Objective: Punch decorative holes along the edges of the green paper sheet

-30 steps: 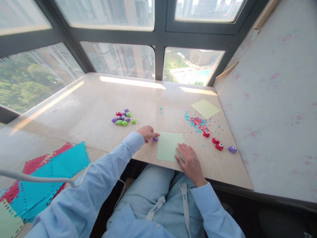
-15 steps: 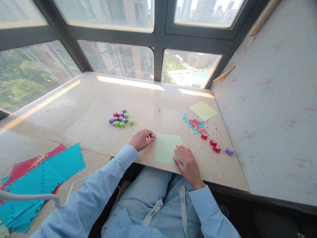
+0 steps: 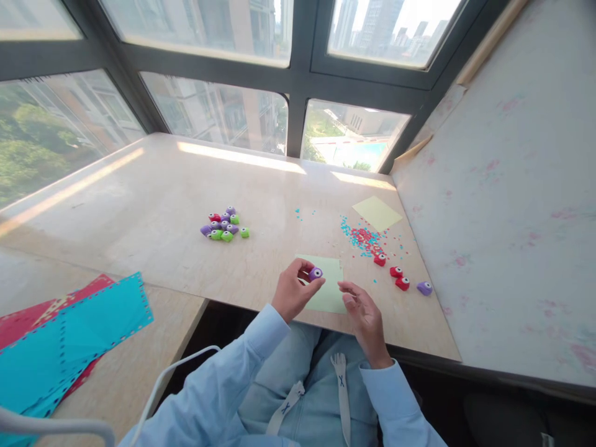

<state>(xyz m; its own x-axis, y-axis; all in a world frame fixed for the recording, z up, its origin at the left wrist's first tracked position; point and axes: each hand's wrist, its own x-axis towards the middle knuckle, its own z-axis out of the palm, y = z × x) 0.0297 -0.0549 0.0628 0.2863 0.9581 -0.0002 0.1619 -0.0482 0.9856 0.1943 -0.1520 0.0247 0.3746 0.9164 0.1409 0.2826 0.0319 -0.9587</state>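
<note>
Between the thumb and fingers of my left hand (image 3: 297,287) is a small purple craft punch (image 3: 316,273) with a round white-and-dark top. It is held above a pale green sheet of paper (image 3: 331,287) at the table's front edge. My right hand (image 3: 365,313) is raised at the sheet's right side, fingers slightly curled and apart, with nothing seen in them. Small punched marks show near the sheet's upper corners.
Several purple, green and red punches (image 3: 226,225) are grouped at left. Red and blue paper bits (image 3: 365,238) lie at right near a yellowish sheet (image 3: 377,213), red punches (image 3: 396,272) and a purple one (image 3: 424,288). Blue punched paper (image 3: 102,316) and a white cable (image 3: 161,382) are at lower left.
My left hand has lifted the purple punch and brought it right, over the sheet. My right hand has come up off the paper, its fingers now curled.
</note>
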